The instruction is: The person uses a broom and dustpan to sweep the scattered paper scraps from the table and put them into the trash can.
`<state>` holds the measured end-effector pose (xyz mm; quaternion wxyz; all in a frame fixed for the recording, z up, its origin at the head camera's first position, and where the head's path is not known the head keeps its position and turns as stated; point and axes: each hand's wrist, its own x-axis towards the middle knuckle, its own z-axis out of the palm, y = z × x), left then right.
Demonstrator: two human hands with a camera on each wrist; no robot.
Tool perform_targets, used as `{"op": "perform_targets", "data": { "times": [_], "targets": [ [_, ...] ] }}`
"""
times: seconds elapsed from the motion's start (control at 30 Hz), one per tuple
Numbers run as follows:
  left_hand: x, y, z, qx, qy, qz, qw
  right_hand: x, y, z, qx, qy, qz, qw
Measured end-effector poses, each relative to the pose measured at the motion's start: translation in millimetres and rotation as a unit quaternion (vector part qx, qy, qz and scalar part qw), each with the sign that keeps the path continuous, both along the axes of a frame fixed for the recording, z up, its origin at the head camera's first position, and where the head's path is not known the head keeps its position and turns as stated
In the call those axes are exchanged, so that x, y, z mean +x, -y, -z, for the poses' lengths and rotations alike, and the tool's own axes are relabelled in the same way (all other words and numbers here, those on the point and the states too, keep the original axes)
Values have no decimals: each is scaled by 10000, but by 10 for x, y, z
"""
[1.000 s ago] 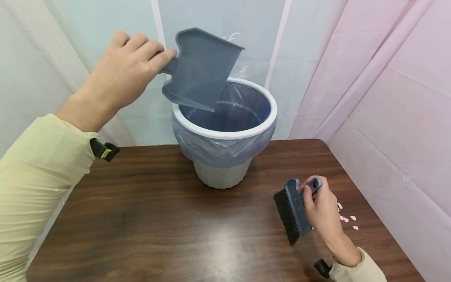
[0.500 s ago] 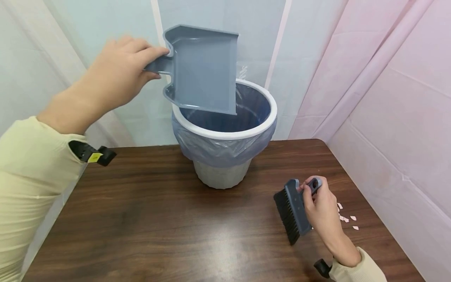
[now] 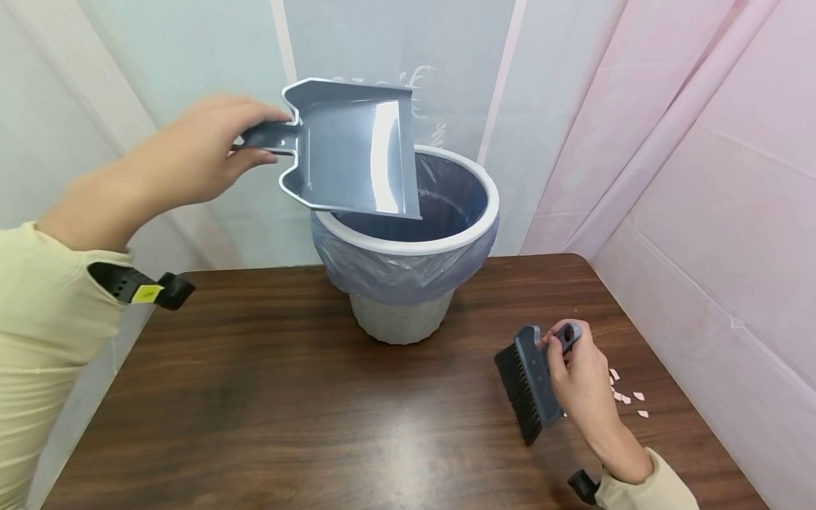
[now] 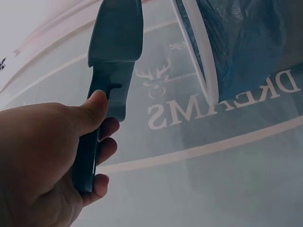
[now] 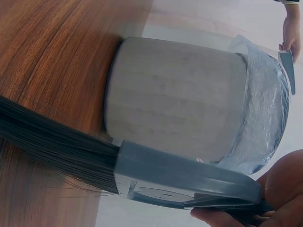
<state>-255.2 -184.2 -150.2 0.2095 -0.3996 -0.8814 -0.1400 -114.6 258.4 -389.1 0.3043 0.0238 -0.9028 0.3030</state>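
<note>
Lettering [image 4: 191, 110] on the curtain [image 4: 189, 189] shows plainly only in the left wrist view, where the left hand [image 4: 54, 146] grips the dustpan [image 4: 116, 35] by its handle [image 4: 85, 158]. The head view alone shows the dustpan's inner face, held over the bin [image 3: 401, 319] and hiding part of its rim [image 3: 408, 247], and white scraps [image 3: 622, 398] on the table [image 3: 255, 397], partly blocked by the right hand [image 3: 583, 382], which grips the brush [image 3: 538, 382].

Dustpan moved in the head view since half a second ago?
Yes. Against the bin's rim, the dustpan has shifted left and lower in the picture, as has the left hand holding it.
</note>
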Motion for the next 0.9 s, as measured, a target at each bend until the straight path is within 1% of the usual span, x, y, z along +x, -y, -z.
{"op": "perform_targets", "data": {
  "times": [0.13, 0.27, 0.4, 0.5, 0.57, 0.7, 0.8, 0.9],
  "targets": [
    [-5, 112, 38, 47, 69, 82, 9999, -5, 2, 9, -16, -10, 9, 10000],
    [31, 266, 105, 45, 174, 38, 9998, -6, 5, 23, -28, -103, -11, 9999],
    [100, 463, 192, 83, 214, -222, 9995, -12, 10, 25, -55, -160, -22, 9999],
    [155, 601, 246, 68, 267, -537, 9982, -16, 16, 23, -59, -166, -12, 9998],
    [200, 688, 279, 34, 286, -679, 9973, -14, 20, 24, -64, -171, -21, 9998],
    [300, 873, 350, -3, 251, -804, 9964, -8, 21, 25, -58, -159, -49, 9998],
    [361, 1022, 408, 213, 391, -793, 9959, -8, 15, 19, -6, -139, -60, 9999],
    [394, 1153, 471, 461, 534, -833, 9940, -9, 10, 14, 29, -117, -57, 9999]
  ]
}}
